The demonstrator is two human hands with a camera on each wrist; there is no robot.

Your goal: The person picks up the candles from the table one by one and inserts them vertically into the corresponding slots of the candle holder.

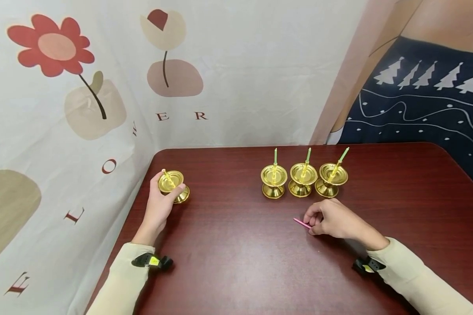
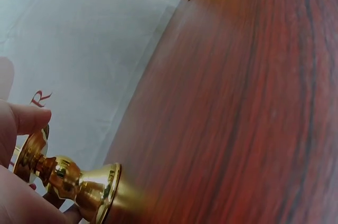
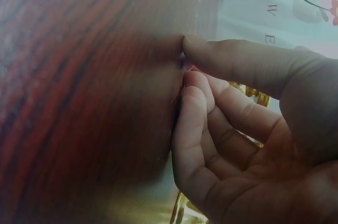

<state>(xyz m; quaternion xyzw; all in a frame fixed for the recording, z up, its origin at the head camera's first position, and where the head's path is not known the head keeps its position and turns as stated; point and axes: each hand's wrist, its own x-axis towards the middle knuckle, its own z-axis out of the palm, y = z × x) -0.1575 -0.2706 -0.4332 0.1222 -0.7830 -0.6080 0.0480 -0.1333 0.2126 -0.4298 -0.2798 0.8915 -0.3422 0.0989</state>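
Observation:
At the far left of the table, my left hand grips a shiny gold candle holder by its dish, thumb on the near side. A gold stem rises from the middle of that dish. The left wrist view shows the holder's flared base down at the tabletop. My right hand pinches one end of a thin pink candle low over the table, its other end pointing left. In the right wrist view the fingers mostly hide the candle. Three gold holders, the middle one among them, stand beyond this hand, each bearing a green candle.
The dark red wooden table has its far edge against a pale printed cloth, which also hangs along the left side. At the back right hangs a navy cloth with white trees.

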